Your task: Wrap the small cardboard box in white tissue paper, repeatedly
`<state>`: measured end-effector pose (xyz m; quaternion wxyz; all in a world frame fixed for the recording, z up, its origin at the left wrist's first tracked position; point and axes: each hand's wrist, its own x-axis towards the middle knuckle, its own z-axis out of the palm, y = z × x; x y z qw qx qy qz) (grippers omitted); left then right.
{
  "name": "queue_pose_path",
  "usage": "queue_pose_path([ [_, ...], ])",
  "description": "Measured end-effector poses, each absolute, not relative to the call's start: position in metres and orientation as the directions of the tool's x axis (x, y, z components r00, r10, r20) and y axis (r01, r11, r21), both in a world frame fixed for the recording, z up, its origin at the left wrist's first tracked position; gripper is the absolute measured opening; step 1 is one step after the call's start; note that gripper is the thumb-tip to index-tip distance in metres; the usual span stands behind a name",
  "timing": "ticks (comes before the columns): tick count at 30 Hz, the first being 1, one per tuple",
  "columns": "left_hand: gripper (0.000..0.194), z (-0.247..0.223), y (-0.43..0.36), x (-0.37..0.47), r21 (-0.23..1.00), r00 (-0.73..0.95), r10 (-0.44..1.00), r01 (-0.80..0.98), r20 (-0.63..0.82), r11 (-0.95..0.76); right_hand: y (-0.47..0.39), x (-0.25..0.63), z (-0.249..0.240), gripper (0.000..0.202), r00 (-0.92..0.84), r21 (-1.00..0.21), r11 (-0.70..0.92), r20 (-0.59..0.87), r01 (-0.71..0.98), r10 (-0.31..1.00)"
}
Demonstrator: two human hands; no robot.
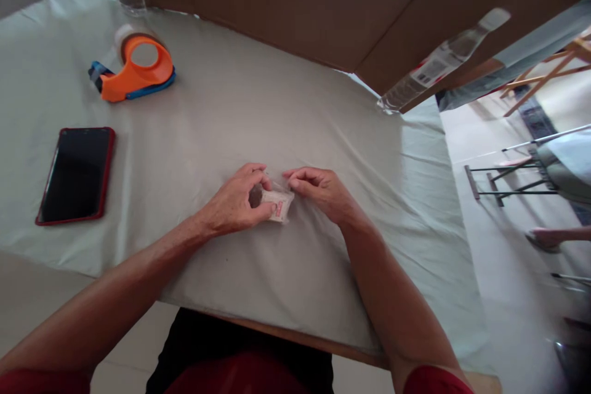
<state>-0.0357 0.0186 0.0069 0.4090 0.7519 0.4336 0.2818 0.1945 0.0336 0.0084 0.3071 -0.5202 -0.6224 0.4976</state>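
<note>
My left hand (237, 200) grips a small pale box with red print (280, 204), thumb on its near face and fingers on its far side. Clear plastic film (282, 186) lies around the box and sticks out at its upper right. A dark brown round patch (255, 196) shows between the left palm and the box; what it is I cannot tell. The thumb and forefinger of my right hand (318, 189) are closed at the film's edge, just right of the box. Both hands are low over the cloth-covered table.
An orange and blue tape dispenser (138, 71) stands at the far left. Below it lies a phone in a red case (76, 175). A large brown cardboard box (277, 6) fills the back, with a clear plastic bottle (446, 61) against it. A person's foot (545, 239) shows at right.
</note>
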Motion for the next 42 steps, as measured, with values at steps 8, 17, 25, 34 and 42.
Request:
queue_pose_path([
  [8, 0.021, 0.012, 0.018, -0.038, 0.998, 0.380, 0.924, 0.027, 0.044, -0.058, 0.034, 0.183, 0.021, 0.020, -0.088, -0.965, 0.019, -0.004, 0.262, 0.996],
  [17, 0.039, 0.002, 0.030, -0.034, 0.946, 0.372, 0.926, -0.270, -0.067, 0.177, 0.054, 0.169, 0.038, 0.016, -0.105, -0.992, 0.068, 0.057, 0.104, 0.993],
  [25, 0.017, 0.003, 0.034, -0.034, 0.945, 0.201, 0.964, -0.243, -0.173, 0.220, 0.012, 0.170, 0.052, 0.013, -0.116, -0.980, 0.075, 0.054, 0.182, 0.992],
  [34, 0.023, 0.004, 0.033, -0.035, 0.872, 0.291, 0.943, -0.405, -0.160, 0.273, 0.003, 0.147, 0.032, 0.014, -0.071, -0.968, 0.057, 0.040, 0.243, 0.997],
  [42, 0.025, 0.003, 0.033, -0.032, 0.986, -0.005, 0.999, -0.161, -0.042, 0.041, 0.000, 0.177, 0.026, 0.023, 0.122, -0.989, -0.106, -0.118, -0.103, 0.986],
])
